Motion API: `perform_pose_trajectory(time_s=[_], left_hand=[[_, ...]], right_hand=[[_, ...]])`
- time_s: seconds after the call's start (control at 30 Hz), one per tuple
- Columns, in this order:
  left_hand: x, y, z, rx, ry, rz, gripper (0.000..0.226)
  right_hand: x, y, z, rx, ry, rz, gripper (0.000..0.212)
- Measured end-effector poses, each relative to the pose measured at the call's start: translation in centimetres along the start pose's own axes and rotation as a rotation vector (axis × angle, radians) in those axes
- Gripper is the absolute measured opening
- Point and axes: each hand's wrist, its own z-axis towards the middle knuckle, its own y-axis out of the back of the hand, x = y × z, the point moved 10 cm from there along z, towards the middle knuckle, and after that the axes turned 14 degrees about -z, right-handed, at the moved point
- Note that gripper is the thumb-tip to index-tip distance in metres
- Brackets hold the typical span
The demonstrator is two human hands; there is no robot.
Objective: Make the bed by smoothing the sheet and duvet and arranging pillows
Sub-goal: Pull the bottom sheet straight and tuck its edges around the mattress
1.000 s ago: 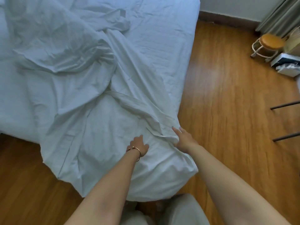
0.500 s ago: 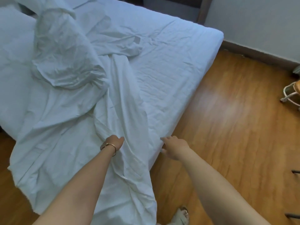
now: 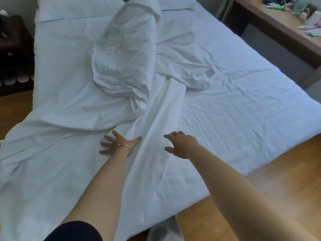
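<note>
Both hands spread, gripping nothing: left hand (image 3: 116, 143) flat on the duvet (image 3: 119, 66), fingers splayed; right hand (image 3: 180, 145) hovers w/ loose fingers over the sheet (image 3: 243, 108). Duvet bunched ahead of left hand, trailing off bed edge toward floor (image 3: 260, 185). Bare sheet right of right hand. Pillows (image 3: 78, 9) far ahead. 0.5 s ago left hand clutched fabric.

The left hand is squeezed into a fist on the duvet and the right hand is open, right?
Not quite. In the head view the left hand lies flat with fingers spread on the duvet, not in a fist. The right hand is open, as you said.
</note>
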Motion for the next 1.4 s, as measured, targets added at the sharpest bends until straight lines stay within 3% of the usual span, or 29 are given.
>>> perform_pose_trajectory(time_s=[0.13, 0.2, 0.27, 0.33, 0.4, 0.5, 0.57, 0.67, 0.77, 0.83, 0.9, 0.97, 1.03, 1.1, 1.2, 1.3, 1.4], left_hand=[[-2.2, -0.1, 3.9, -0.045, 0.068, 0.059, 0.146], [-1.3, -0.9, 5.0, -0.041, 0.195, -0.061, 0.149], [-0.2, -2.7, 4.9, -0.059, 0.290, -0.242, 0.138], [-1.7, -5.0, 3.6, -0.063, 0.197, -0.323, 0.102], [-5.7, -7.3, 0.4, -0.070, -0.033, -0.294, 0.062], [-11.3, -12.6, -6.7, -0.091, -0.283, -0.047, 0.040], [-13.5, -18.1, -11.7, -0.016, -0.366, 0.056, 0.041], [-13.7, -24.9, -17.4, 0.164, -0.354, 0.084, 0.045], [-13.8, -24.0, -17.6, 0.073, -0.301, 0.055, 0.045], [-14.7, -22.0, -16.1, -0.006, -0.232, -0.134, 0.068], [-14.6, -20.3, -14.6, -0.122, -0.038, -0.590, 0.082], [-15.7, -21.4, -13.3, -0.084, 0.079, -0.875, 0.101], [-17.9, -23.9, -12.9, 0.053, 0.077, -0.788, 0.112], [-19.5, -25.3, -13.8, 0.119, -0.042, -0.571, 0.097], [-21.2, -26.9, -16.5, 0.230, -0.241, -0.484, 0.081], [-21.9, -26.9, -17.3, 0.251, -0.328, -0.353, 0.075], [-24.2, -25.8, -17.2, 0.172, -0.433, -0.099, 0.074]], right_hand=[[-2.1, 1.9, 7.0, -0.027, 0.167, -0.136, 0.058], [-3.4, 3.0, 10.7, -0.060, 0.188, -0.164, 0.063], [-3.8, 4.4, 13.8, -0.131, 0.216, -0.199, 0.072], [-3.0, 5.6, 16.3, -0.211, 0.309, -0.261, 0.077], [-2.0, 6.2, 17.6, -0.252, 0.457, -0.308, 0.083], [-3.1, 5.7, 17.5, -0.276, 0.665, -0.453, 0.114], [-5.5, 4.4, 16.7, -0.318, 0.785, -0.761, 0.127], [-10.4, 1.6, 17.0, -0.216, 0.847, -1.093, 0.111], [-12.3, 0.8, 17.9, -0.206, 0.835, -1.156, 0.105], [-11.2, 1.0, 18.4, -0.291, 0.830, -1.162, 0.119], [-9.6, 1.5, 18.7, -0.347, 0.816, -1.164, 0.134], [-9.2, 2.7, 18.9, -0.417, 0.744, -1.129, 0.143], [-10.4, 4.5, 19.2, -0.502, 0.634, -0.987, 0.144], [-12.6, 5.2, 19.5, -0.468, 0.566, -0.865, 0.144], [-15.5, 5.0, 18.8, -0.428, 0.546, -0.833, 0.151], [-16.7, 5.1, 18.5, -0.433, 0.598, -0.904, 0.155], [-14.1, 4.7, 18.8, -0.454, 0.785, -1.171, 0.160]])
